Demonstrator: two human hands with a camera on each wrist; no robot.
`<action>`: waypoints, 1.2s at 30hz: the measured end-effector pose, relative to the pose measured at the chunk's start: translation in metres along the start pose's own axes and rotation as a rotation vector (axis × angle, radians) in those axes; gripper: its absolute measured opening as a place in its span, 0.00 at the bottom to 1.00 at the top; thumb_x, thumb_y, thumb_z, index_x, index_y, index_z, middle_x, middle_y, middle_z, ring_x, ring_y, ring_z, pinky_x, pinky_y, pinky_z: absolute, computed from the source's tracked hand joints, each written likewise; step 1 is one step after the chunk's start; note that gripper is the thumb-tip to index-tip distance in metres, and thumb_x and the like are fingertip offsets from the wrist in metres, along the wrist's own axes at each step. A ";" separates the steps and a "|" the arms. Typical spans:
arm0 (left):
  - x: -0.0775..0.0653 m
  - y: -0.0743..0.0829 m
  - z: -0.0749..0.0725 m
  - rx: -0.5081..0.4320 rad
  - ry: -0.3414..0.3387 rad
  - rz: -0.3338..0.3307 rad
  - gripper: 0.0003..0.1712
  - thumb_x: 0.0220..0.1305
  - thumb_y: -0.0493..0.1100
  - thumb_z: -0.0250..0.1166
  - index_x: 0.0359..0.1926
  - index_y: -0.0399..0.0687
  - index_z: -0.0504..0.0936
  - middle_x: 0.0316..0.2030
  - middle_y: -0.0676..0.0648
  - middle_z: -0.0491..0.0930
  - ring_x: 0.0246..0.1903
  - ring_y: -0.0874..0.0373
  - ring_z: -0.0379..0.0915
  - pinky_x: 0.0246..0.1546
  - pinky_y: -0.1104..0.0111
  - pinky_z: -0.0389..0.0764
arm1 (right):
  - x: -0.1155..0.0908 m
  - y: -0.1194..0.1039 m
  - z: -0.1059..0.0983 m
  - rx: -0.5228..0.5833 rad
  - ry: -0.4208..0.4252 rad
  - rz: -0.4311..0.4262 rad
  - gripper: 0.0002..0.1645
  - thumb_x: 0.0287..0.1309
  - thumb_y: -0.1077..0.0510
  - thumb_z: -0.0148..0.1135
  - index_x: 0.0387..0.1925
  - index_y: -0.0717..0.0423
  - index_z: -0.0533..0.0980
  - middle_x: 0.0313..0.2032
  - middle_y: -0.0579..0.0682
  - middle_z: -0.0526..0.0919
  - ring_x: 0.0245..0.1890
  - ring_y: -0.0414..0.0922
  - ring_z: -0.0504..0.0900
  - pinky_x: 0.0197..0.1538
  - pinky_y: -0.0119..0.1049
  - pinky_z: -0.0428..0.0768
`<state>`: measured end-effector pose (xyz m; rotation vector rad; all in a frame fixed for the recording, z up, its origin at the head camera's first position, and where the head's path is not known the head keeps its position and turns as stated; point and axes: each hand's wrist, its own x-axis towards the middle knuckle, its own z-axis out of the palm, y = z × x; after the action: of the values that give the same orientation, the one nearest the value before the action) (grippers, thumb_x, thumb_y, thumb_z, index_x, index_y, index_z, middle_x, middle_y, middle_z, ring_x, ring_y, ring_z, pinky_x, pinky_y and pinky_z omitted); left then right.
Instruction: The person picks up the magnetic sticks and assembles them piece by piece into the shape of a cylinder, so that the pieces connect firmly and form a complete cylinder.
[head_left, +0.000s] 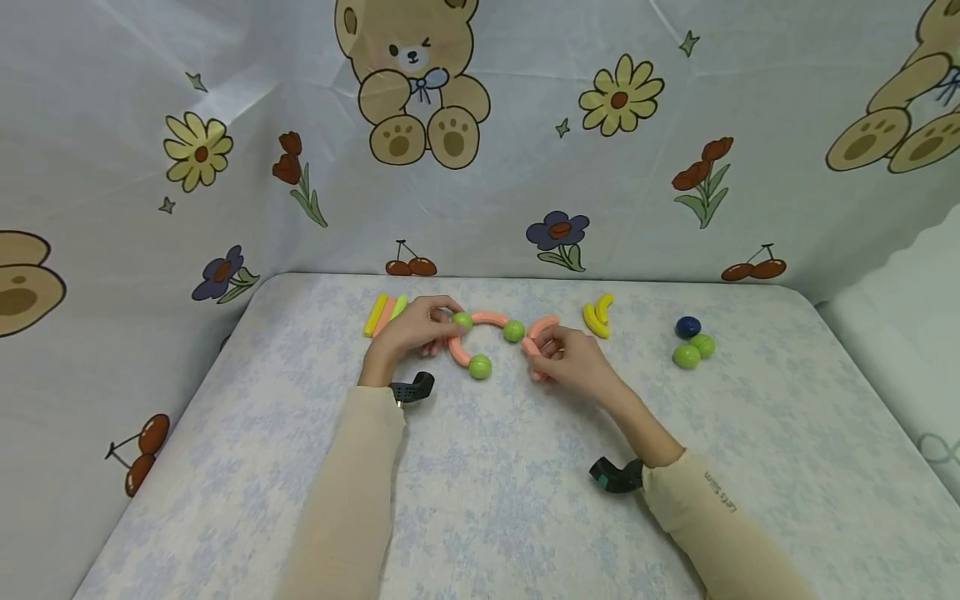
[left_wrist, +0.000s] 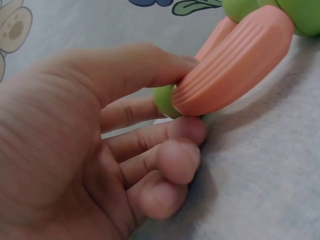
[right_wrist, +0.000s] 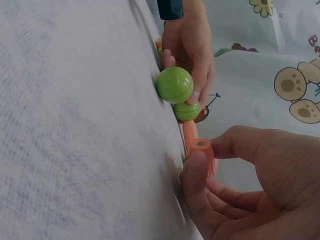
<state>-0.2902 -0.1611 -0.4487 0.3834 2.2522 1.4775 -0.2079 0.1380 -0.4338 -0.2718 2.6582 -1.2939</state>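
In the head view, two curved coral rods (head_left: 491, 318) join three green balls (head_left: 480, 367) in a part ring on the table. My left hand (head_left: 420, 327) pinches the green ball (head_left: 462, 321) at its upper left. The left wrist view shows my thumb (left_wrist: 160, 65) and index finger around this mostly hidden ball (left_wrist: 164, 100), beside a ribbed coral rod (left_wrist: 235, 62). Right of the ring, my right hand (head_left: 572, 358) pinches another curved coral rod (head_left: 543, 325) between thumb and fingers. A small metal disc shows in its end (right_wrist: 200, 144) in the right wrist view.
Straight yellow, coral and green sticks (head_left: 377, 315) lie behind my left hand. Two curved yellow pieces (head_left: 596, 319) lie beyond my right hand. Farther right sit a dark blue ball (head_left: 687, 327) and two green balls (head_left: 686, 357). A printed cloth (head_left: 487, 217) rises behind the table.
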 end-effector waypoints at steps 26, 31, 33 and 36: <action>0.000 0.002 0.005 0.018 -0.032 0.027 0.14 0.67 0.49 0.75 0.43 0.44 0.87 0.22 0.45 0.78 0.15 0.56 0.66 0.17 0.69 0.67 | 0.001 0.005 0.014 0.114 0.060 0.015 0.16 0.72 0.54 0.67 0.49 0.64 0.80 0.34 0.58 0.89 0.22 0.44 0.88 0.32 0.38 0.87; -0.002 0.002 0.005 -0.003 -0.057 0.030 0.15 0.65 0.49 0.77 0.42 0.42 0.87 0.22 0.46 0.78 0.15 0.57 0.65 0.17 0.69 0.67 | 0.001 0.006 0.016 0.134 0.093 0.028 0.17 0.71 0.53 0.68 0.49 0.63 0.80 0.34 0.58 0.89 0.22 0.45 0.89 0.32 0.38 0.87; -0.002 0.002 0.005 -0.009 -0.064 0.029 0.16 0.65 0.49 0.77 0.42 0.42 0.87 0.22 0.45 0.78 0.15 0.57 0.65 0.18 0.69 0.68 | 0.001 0.006 0.017 0.148 0.097 0.029 0.18 0.72 0.52 0.68 0.49 0.64 0.80 0.34 0.58 0.89 0.22 0.45 0.89 0.32 0.38 0.88; -0.002 0.003 0.005 -0.008 -0.072 0.029 0.16 0.64 0.50 0.78 0.42 0.42 0.87 0.21 0.45 0.78 0.15 0.57 0.65 0.18 0.68 0.68 | 0.001 0.007 0.017 0.163 0.101 0.026 0.19 0.72 0.52 0.68 0.50 0.65 0.80 0.35 0.59 0.89 0.23 0.46 0.90 0.32 0.38 0.88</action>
<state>-0.2860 -0.1567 -0.4477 0.4617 2.1928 1.4626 -0.2055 0.1287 -0.4497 -0.1518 2.6070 -1.5442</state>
